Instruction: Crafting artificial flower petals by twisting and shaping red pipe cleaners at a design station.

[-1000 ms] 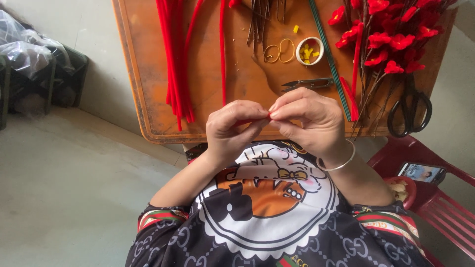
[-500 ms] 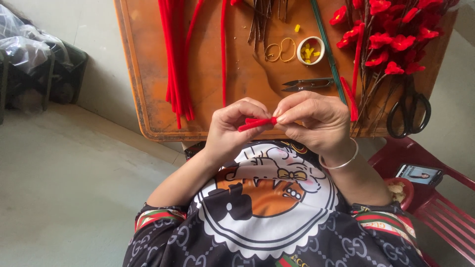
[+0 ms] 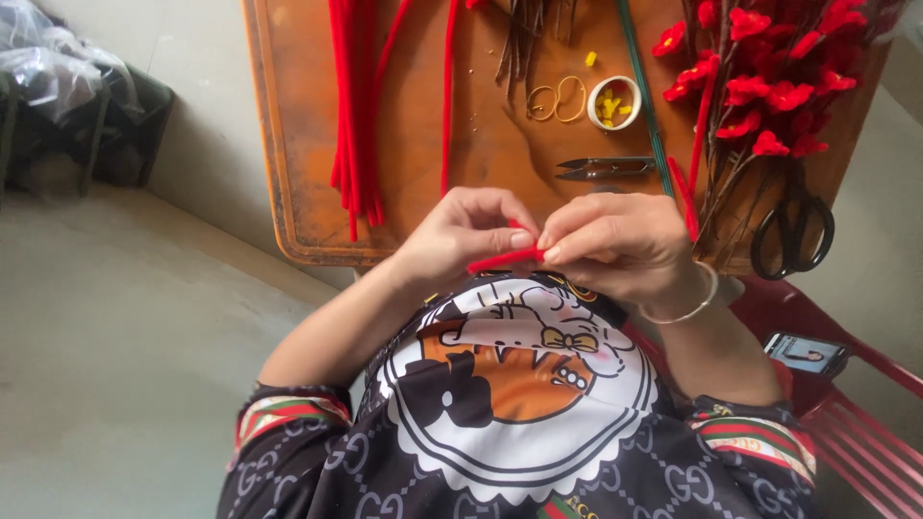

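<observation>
Both my hands meet just below the near edge of an orange wooden tray table [image 3: 288,144]. My left hand [image 3: 461,235] and my right hand [image 3: 615,245] pinch a short red fuzzy wire piece [image 3: 502,259] between their fingertips; it lies nearly level between them. A thin bangle circles my right wrist. On the table beyond my hands lie a bundle of long red fuzzy wires [image 3: 351,106], small metal snips [image 3: 604,169] and a small white cup of yellow bits [image 3: 612,102].
A bunch of red artificial flowers on stems [image 3: 769,86] lies at the table's right, with black scissors [image 3: 793,231] below it. Brown stems and rubber bands [image 3: 556,98] sit near the top. A red plastic chair [image 3: 856,423] with a phone [image 3: 806,354] stands at right; bagged clutter at far left.
The red wire piece, hidden between my fingertips a second ago, now shows as a longer strip between both hands. The hands stay in the same place.
</observation>
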